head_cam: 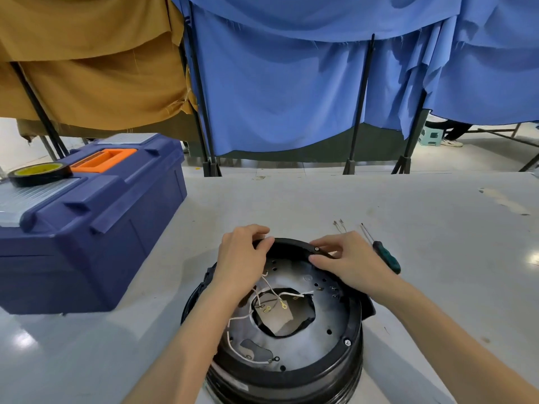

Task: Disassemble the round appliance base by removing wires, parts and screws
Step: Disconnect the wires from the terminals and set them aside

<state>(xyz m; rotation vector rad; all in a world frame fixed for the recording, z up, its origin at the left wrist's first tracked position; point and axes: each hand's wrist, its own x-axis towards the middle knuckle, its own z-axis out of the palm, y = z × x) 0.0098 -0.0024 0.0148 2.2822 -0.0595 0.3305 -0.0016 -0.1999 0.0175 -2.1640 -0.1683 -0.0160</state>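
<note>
Left hand: fingers curled over the black ring at its far edge.
Right hand: pinches it beside a screw.
Round appliance base: on the bench, open side up.
Handling: ring likely stiff, light; lift by rim, sparing thin wires.

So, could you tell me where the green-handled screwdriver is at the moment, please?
In the head view, the green-handled screwdriver lies on the grey table, right of the round black appliance base, just beyond the right hand.
</note>
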